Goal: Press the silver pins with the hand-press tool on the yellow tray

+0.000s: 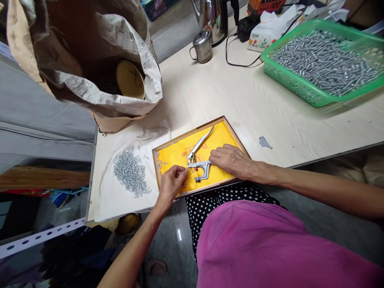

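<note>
A pair of snap-fastener pliers (205, 167) with a grey C-shaped frame and a silver lever rests over a yellow-lined shallow tray (237, 143). My right hand (229, 160) is closed around the frame's handle end, its fingers curled. Beside the jaws, my left hand (174, 182) pinches with thumb and forefinger; what sits in the pinch is too small to make out. Several small metal pins (162, 162) lie along the tray's left side. To the left of the tray, a heap of small silver metal pieces (131, 171) lies on a white sheet.
An open sack (126, 108) with a yellow bowl (130, 79) inside stands at the back left. A green basket (318, 100) full of silver metal parts is at the right. A metal cup (203, 49), a kettle (211, 18) and a black cord (240, 65) occupy the back.
</note>
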Tool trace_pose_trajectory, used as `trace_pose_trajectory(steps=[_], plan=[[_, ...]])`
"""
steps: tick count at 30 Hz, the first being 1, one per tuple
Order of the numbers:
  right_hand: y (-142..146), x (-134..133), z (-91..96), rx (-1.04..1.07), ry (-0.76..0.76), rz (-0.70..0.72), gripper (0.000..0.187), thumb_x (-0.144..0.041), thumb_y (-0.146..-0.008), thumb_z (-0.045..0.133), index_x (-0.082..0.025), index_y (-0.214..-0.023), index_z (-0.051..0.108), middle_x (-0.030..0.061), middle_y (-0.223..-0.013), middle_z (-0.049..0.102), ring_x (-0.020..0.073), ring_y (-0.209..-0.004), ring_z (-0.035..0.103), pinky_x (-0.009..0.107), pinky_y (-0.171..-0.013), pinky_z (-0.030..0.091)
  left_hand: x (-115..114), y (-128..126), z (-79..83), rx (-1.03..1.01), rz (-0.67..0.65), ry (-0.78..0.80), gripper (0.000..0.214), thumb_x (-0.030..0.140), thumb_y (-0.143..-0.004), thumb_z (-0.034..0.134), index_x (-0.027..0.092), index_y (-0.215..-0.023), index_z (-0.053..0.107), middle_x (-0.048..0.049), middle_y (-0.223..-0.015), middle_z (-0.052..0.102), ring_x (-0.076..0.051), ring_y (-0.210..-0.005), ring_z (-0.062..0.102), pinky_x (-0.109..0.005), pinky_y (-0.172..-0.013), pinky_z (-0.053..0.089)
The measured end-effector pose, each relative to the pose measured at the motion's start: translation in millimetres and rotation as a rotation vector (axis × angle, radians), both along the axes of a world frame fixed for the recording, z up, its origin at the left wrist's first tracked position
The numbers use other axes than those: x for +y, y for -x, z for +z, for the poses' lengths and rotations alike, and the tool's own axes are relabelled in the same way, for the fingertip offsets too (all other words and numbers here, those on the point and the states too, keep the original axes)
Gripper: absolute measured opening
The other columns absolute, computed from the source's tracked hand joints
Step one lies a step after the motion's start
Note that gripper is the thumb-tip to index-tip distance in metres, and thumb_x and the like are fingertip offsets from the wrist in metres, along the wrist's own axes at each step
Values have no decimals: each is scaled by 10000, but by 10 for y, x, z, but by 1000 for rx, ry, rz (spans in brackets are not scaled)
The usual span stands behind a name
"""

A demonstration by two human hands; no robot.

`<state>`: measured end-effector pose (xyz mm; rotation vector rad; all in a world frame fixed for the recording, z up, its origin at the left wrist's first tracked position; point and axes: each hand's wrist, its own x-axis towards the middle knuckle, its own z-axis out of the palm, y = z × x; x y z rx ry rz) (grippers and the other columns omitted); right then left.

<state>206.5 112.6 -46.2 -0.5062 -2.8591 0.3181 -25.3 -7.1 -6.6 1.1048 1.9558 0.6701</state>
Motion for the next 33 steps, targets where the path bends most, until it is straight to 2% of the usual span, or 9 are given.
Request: trace_pose_trajectory(steps=[2,5,9,16,22,27,33], plan=[[-11,13,20,-4,-40,10,217,-79,-1000,428,-193,-946,605,52,-889,649,196,-804,511,355,-728,274,-8,-70,41,-221,122,76,452,582,-702,780,153,-795,671,4,-629,630,-109,-490,513,-231,-473,420],[-11,19,43,-3,-54,21,200,-70,-996,445,-188,-953,602,50,-898,653,196,-811,512,358,-733,259,-5,-193,68,-351,224,151,565,632,-535,860,131,-724,678,47,-505,517,-61,-422,379,-197,-405,266],[7,26,56,-22,-54,27,194,-82,-1010,446,-183,-945,598,48,-896,654,194,-809,511,358,-730,240,39,-302,62,-390,287,201,582,634,-473,889,138,-663,650,78,-423,431,-37,-379,290,-195,-391,170],[21,42,46,-78,-26,16,193,-83,-1015,442,-181,-934,588,47,-921,661,186,-790,514,357,-737,241,109,-372,69,-523,353,248,584,553,-381,936,145,-641,609,79,-472,476,-23,-354,305,-190,-363,144],[28,24,32,-69,0,17,184,-86,-1013,442,-179,-944,586,56,-923,654,191,-818,529,354,-731,266,106,-425,63,-473,388,215,565,552,-420,911,140,-674,620,84,-462,479,-19,-346,317,-178,-358,161],[30,26,3,-66,52,10,172,-87,-1005,443,-173,-979,590,69,-944,650,195,-833,536,352,-706,289,123,-384,64,-437,311,252,539,554,-456,893,165,-661,581,82,-436,488,-36,-332,351,-177,-338,186],[42,21,-8,-74,59,7,172,-105,-1003,431,-181,-998,585,69,-944,648,188,-813,535,343,-671,302,188,-282,66,-451,174,365,462,510,-567,876,171,-686,586,62,-412,513,-54,-330,397,-171,-343,254]])
